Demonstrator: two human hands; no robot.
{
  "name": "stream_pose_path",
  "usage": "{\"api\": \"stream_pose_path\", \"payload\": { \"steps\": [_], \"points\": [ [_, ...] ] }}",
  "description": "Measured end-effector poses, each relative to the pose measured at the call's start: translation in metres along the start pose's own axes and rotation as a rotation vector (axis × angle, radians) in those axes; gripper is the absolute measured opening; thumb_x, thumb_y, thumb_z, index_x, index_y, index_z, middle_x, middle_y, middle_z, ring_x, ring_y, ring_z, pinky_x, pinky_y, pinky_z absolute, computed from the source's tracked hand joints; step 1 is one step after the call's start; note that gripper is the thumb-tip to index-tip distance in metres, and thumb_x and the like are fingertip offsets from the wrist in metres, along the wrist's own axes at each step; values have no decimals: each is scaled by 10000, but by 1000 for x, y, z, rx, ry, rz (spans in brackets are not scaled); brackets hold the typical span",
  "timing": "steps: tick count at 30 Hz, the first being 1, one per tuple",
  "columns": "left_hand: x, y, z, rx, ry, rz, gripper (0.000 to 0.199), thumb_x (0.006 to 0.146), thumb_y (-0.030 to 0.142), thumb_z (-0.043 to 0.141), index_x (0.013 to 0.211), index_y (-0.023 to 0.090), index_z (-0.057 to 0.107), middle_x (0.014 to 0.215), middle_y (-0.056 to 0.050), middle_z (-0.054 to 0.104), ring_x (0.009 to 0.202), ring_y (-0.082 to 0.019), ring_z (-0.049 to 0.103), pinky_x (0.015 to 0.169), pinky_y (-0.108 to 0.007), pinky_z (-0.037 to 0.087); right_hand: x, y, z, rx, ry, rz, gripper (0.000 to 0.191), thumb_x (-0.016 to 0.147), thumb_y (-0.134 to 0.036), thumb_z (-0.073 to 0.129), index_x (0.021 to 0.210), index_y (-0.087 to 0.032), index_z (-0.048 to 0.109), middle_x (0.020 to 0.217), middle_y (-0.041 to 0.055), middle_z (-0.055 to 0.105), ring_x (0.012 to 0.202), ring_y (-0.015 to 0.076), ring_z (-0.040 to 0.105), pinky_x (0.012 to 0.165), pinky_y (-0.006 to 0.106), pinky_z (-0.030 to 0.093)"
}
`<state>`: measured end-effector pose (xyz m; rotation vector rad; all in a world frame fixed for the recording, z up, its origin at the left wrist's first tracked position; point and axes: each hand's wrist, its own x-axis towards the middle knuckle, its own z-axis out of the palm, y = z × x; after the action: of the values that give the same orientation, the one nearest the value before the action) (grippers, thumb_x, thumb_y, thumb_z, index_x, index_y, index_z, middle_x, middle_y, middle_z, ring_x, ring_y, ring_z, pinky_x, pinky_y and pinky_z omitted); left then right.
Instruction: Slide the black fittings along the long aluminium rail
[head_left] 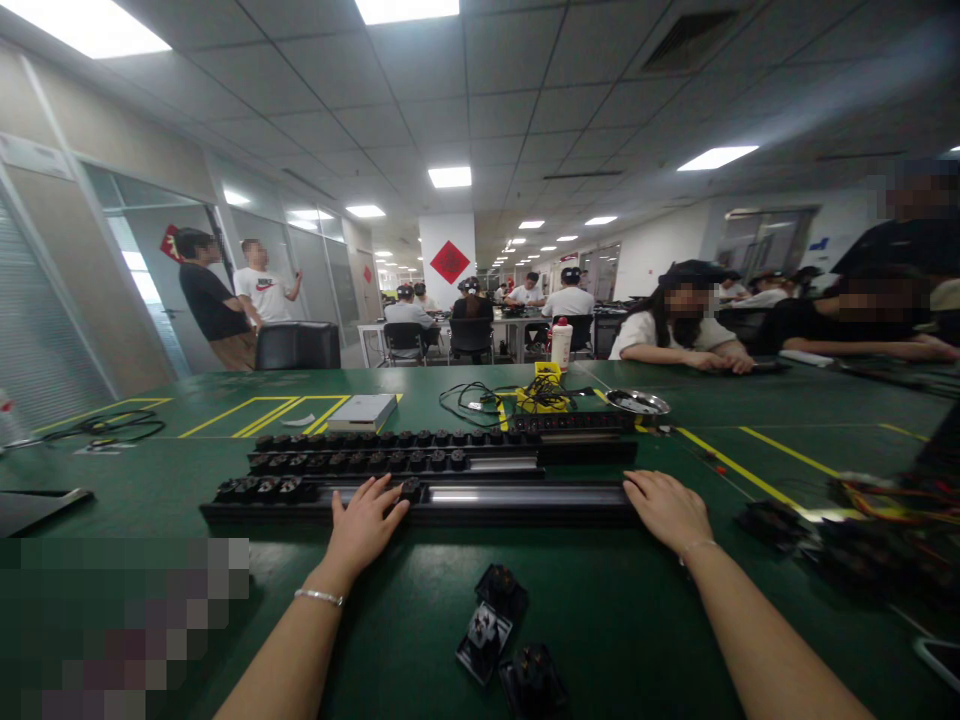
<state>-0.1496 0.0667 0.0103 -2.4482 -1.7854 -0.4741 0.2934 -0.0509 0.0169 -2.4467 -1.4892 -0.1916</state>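
A long black rail (517,503) with a shiny groove lies crosswise on the green table in front of me. My left hand (364,528) rests over it with fingers spread, the fingertips beside a small black round-topped module (410,488) in the groove. More such modules (264,488) sit at the rail's left end. At the right end my right hand (673,512) curls its fingers over the rail; their undersides are hidden. Several loose black square pieces (485,635) lie on the table between my forearms, nearer to me.
Behind lie other rails (360,462) filled with modules. Farther back are a white box (362,412), tangled black cables (480,403), a yellow holder (546,385), a metal dish (637,403) and a bottle (560,345). Wired parts (847,530) are piled at right. Co-workers sit across the table.
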Motion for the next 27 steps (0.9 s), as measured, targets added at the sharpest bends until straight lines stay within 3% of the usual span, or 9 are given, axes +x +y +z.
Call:
{"api": "stream_pose_path", "payload": {
  "steps": [27],
  "points": [
    [-2,8,0,-4,-74,116,477,860,517,353,1285,327,455,1430,-27,380,1342,-276,273,1025,-680,82,0,1,1,-13,10,-3,509,874,-453,218,1211,-288,561,1301,-1,526,1239,217,390,989,427,323]
  ]
}}
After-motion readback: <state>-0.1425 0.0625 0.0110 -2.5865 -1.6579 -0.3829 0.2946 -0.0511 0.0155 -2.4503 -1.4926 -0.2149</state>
